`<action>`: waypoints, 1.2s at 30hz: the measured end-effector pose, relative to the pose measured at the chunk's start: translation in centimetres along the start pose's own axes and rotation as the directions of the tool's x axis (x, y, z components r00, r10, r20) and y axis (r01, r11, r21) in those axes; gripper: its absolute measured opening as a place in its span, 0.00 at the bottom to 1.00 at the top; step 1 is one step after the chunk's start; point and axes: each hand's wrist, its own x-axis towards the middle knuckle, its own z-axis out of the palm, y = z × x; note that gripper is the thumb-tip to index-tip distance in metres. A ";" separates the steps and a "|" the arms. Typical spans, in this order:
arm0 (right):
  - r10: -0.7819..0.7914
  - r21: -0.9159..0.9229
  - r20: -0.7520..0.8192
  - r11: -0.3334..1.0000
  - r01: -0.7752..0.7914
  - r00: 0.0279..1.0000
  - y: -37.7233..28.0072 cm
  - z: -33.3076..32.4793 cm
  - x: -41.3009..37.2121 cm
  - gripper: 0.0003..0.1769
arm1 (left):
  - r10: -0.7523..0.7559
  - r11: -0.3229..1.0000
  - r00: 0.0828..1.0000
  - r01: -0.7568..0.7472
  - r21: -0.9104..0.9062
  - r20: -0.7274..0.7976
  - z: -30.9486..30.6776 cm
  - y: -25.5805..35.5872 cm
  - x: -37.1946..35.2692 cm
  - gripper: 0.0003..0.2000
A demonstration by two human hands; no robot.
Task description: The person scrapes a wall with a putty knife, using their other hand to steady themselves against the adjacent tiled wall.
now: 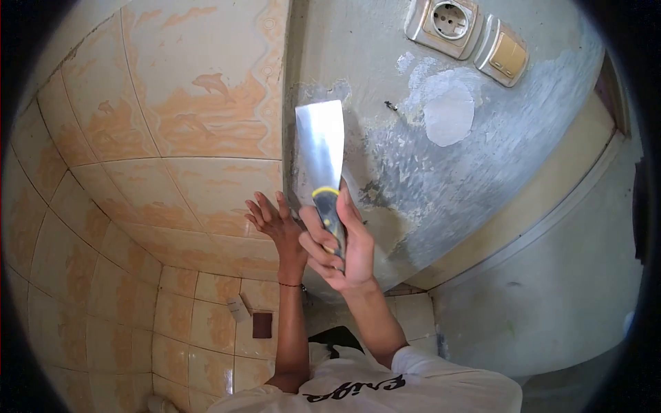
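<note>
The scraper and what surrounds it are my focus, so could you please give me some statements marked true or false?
1. The right hand holds the scraper. True.
2. The scraper points toward the shirt. False: it points away from it.
3. The left hand grips a second scraper. False: it is empty and open.
4. The wall socket is beside the switch. True.
5. The scraper's blade is wooden. False: it is shiny metal.

Shows, at upper right, a round power socket in a beige plastic frame [451,20], just beside a beige-and-gold rectangular switch [506,57]; at left, glossy cream ceramic wall tiles with orange dolphin patterns [206,89].
</note>
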 end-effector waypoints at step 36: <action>-0.332 -0.879 -0.247 0.472 -0.067 0.910 -2.4 -1.4 -3.7 0.38 | 0.000 1.000 0.998 0.001 -0.016 0.064 -1.3 1.2 0.8 0.72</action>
